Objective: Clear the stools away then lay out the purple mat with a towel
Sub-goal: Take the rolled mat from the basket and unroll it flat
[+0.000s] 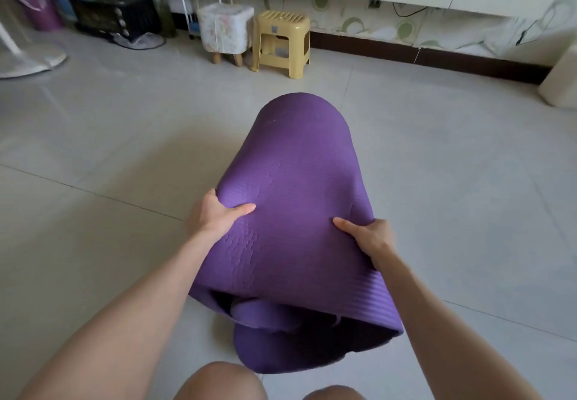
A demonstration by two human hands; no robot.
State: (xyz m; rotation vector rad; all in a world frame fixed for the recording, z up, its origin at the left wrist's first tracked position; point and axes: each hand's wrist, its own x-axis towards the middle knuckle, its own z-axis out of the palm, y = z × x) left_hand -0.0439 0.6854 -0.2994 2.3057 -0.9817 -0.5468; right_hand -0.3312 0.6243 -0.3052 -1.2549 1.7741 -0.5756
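Now left hand point(215, 214) and right hand point(370, 237) grip purple mat point(296, 181) between them.

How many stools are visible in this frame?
2. A fabric-covered stool on wooden legs stands by the far wall, and a yellow plastic stool stands just right of it. Others may be out of view.

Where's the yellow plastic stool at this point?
In the head view the yellow stool stands upper centre, by the far wall, immediately right of the fabric-covered stool and beyond the purple mat.
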